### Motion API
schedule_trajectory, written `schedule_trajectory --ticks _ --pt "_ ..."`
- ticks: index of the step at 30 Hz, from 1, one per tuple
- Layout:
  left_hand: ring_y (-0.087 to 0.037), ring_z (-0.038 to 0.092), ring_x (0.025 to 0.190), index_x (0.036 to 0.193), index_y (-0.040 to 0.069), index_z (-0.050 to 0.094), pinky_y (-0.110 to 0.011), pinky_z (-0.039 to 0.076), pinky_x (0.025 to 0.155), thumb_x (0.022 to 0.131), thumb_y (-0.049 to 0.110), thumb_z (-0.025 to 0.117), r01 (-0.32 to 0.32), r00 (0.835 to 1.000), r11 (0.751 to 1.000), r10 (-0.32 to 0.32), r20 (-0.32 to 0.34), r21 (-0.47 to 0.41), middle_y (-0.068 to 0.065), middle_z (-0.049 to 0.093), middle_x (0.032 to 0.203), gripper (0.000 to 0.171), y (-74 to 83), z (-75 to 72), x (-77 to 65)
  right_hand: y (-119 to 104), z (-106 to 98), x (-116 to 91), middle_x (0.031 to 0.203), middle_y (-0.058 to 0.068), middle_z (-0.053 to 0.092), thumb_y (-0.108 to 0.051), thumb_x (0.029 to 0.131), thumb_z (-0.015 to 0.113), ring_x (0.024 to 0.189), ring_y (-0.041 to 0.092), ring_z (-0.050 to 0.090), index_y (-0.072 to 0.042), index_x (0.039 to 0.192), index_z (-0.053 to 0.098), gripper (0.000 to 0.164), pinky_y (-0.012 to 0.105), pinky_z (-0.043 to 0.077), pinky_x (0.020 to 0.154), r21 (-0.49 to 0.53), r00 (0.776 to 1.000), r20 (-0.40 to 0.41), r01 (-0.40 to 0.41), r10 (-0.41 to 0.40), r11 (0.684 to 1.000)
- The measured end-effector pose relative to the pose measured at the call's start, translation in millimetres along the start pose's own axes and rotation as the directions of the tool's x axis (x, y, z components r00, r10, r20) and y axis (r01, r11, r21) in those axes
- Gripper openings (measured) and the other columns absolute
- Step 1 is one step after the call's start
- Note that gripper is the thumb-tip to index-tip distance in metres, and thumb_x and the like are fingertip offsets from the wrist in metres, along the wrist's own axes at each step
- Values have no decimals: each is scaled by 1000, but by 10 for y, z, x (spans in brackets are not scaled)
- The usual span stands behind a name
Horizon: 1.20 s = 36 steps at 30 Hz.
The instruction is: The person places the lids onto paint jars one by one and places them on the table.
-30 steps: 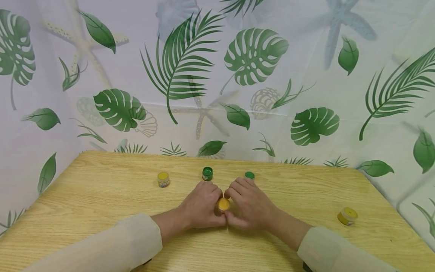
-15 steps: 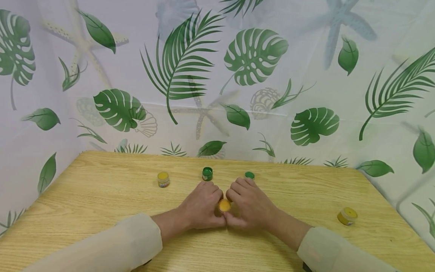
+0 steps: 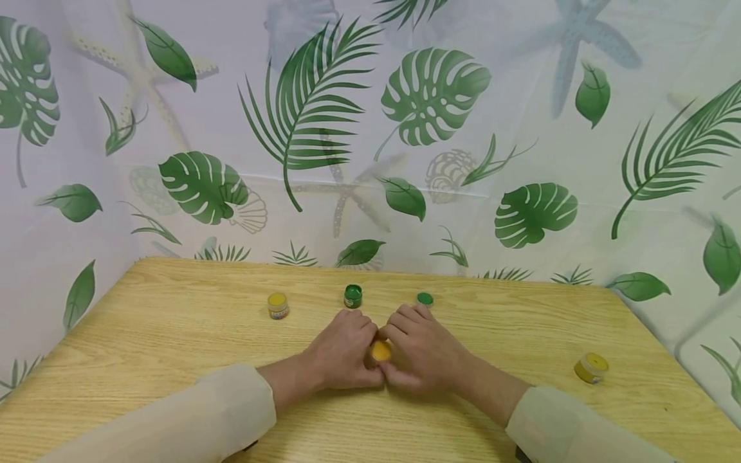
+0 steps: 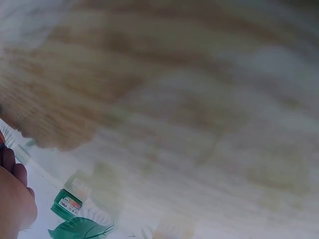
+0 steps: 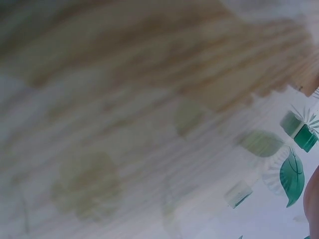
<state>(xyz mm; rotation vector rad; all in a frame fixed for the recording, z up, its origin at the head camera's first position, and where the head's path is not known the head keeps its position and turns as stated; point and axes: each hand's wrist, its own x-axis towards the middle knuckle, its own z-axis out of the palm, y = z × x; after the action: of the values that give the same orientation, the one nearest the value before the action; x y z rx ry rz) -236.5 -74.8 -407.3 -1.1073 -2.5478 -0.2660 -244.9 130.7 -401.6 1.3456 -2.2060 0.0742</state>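
Left hand and right hand hold the jar (orange-topped) between them.

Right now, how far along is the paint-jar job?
Done, apparently: green paint jar looks open, apparent green lid apart from it.
In hand: left hand and right hand grip the orange-yellow jar.
Possibly remaining: left yellow jar and right yellow jar, in neither hand; can't tell if capped.
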Motion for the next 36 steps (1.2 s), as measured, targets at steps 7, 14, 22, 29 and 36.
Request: schedule_trajectory --ticks 7,14,22,29,36 --pt "-9 46 72 80 16 61 -28 42 77 72 44 73 -14 1000 1000 14 -22 5 9 54 71 31 6 11 7 0 12 -5 87 -5 55 -44 85 60 88 16 47 -15 92 60 30 35 35 84 -20 1000 -11 -8 8 1000" --pt "-9 46 71 78 16 60 -28 41 75 71 44 73 -15 999 1000 15 -28 2 9 54 70 32 9 11 9 5 14 -5 84 -5 53 -47 86 58 85 16 47 -16 88 58 31 34 34 80 -36 999 -27 -20 19 999" --pt "-7 39 68 77 18 58 -24 35 71 72 48 75 -45 999 999 45 3 -15 11 48 68 35 44 -1 8 2 19 -12 69 -9 42 -56 89 55 74 15 41 -19 73 53 40 34 30 76 -60 1000 -20 -24 23 998" --pt "-7 42 70 81 17 60 -26 39 74 73 52 74 -11 1000 1000 11 13 -15 11 48 68 39 35 -8 7 3 14 -8 84 -6 55 -56 86 58 84 16 48 -17 91 63 40 34 35 81 -25 999 -29 -26 26 999" --pt "-7 41 68 79 17 59 -26 39 72 73 45 72 -30 999 999 29 -37 -30 11 47 67 32 -6 11 2 5 -2 3 90 -4 57 -40 79 65 88 16 49 -13 97 62 33 35 35 86 -15 998 -45 34 -35 999"
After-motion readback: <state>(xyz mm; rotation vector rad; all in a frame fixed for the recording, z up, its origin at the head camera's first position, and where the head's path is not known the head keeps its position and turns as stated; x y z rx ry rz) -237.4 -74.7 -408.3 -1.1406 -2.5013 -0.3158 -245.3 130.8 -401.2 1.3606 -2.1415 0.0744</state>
